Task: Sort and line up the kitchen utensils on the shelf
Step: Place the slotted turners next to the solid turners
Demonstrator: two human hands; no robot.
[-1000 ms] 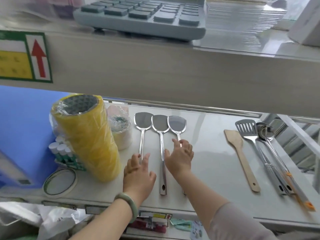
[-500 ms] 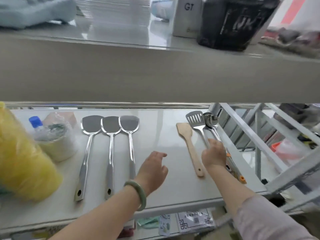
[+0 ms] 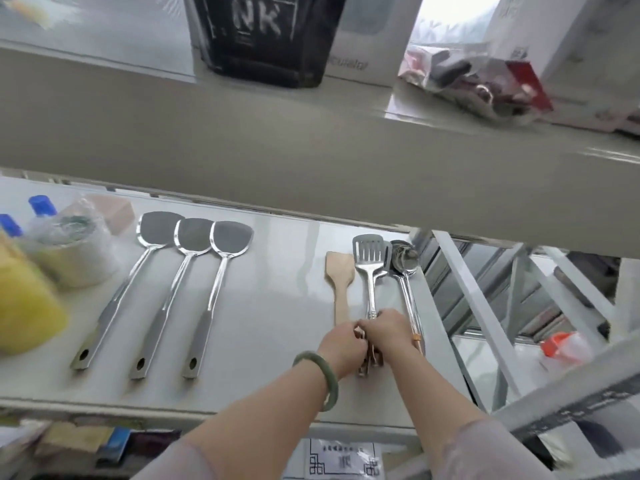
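Three steel spatulas [image 3: 194, 258] lie side by side on the white shelf [image 3: 277, 323], heads to the back. Further right lie a wooden spatula [image 3: 340, 271], a slotted steel turner [image 3: 370, 258] and a steel ladle [image 3: 405, 261], close together. My left hand [image 3: 341, 346], a green bangle on its wrist, is closed over the wooden spatula's handle end. My right hand [image 3: 388, 332] is closed over the slotted turner's handle, touching the left hand. Handle ends stick out below the fingers. The ladle's orange-tipped handle runs just right of my right hand.
A yellow tape roll [image 3: 24, 306], a wrapped roll [image 3: 69, 254] and blue-capped bottles [image 3: 41, 204] stand at the shelf's left. The upper shelf board [image 3: 311, 150] overhangs closely, bearing a black box [image 3: 266, 36]. The shelf ends just right of the ladle at white frame struts [image 3: 485, 313].
The view swung right. Both hands left the three steel spatulas, crossed to the right group and closed on the wooden spatula and slotted turner handles.
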